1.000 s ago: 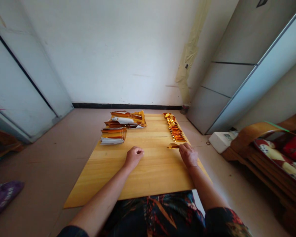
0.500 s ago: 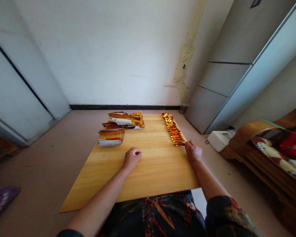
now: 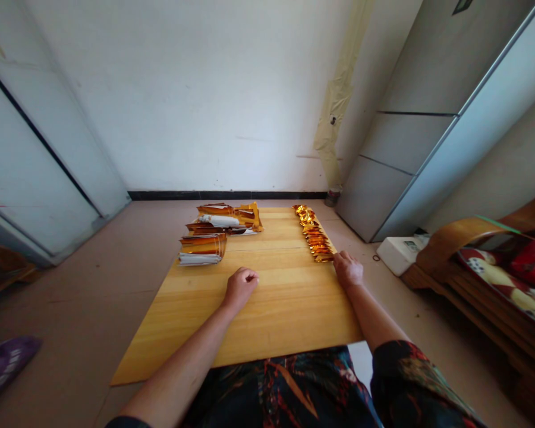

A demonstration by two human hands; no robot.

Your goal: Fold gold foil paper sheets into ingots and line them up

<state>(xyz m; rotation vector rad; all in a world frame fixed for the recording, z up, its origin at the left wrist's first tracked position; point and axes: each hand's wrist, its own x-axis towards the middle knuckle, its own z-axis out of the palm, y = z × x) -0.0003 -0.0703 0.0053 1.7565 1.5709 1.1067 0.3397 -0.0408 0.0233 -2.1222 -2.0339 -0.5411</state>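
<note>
On the wooden board point(image 3: 289, 297) my left hand point(image 3: 241, 289) rests in a loose fist, apart from the stacks, and nothing shows in it. My right hand point(image 3: 348, 270) is closed at the board's right edge, its fingertips at the right end of the nearest folded gold foil piece point(image 3: 324, 258); the exact hold is hidden. Beyond it runs a tight row of shiny gold foil pieces point(image 3: 314, 230) along that edge. At the far left lie a near stack of gold and white sheets point(image 3: 203, 244) and a looser pile of such sheets point(image 3: 229, 217).
Behind the board is a white wall point(image 3: 227, 107) with a black skirting. A grey fridge point(image 3: 383, 166) stands at the back right. Nearer on the right are a white box point(image 3: 399, 254) and a wooden seat point(image 3: 477, 238). A purple bag point(image 3: 9, 362) lies on the floor at left.
The view has shifted slightly. The near end of the gold foil row sits a little farther forward and closer together beside my right hand. My left hand stays in place.
</note>
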